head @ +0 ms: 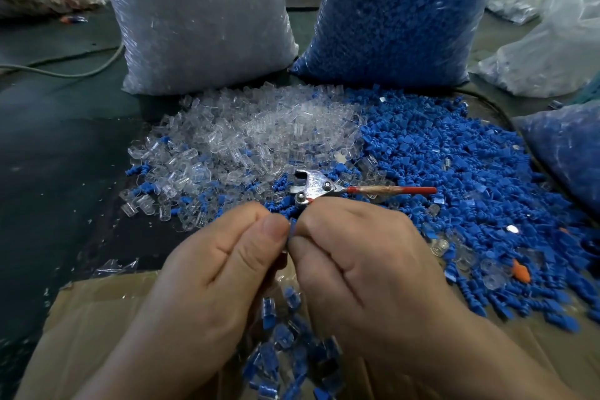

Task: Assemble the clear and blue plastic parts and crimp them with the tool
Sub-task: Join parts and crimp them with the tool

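My left hand [224, 256] and my right hand [354, 256] meet fingertip to fingertip above the box and pinch a small blue part [292, 231] between them; most of it is hidden by my fingers. The crimping tool [316, 187], with metal jaws and a red handle, lies just beyond my hands on the parts, touched by neither hand. A heap of clear parts [246, 136] spreads on the left and a heap of blue parts [454, 159] on the right.
A cardboard box [97, 318] below my hands holds several assembled blue-and-clear pieces [285, 344]. A big bag of clear parts [198, 16] and one of blue parts [399, 10] stand behind the heaps. More bags lie at the right; a cable [65, 73] runs at the left.
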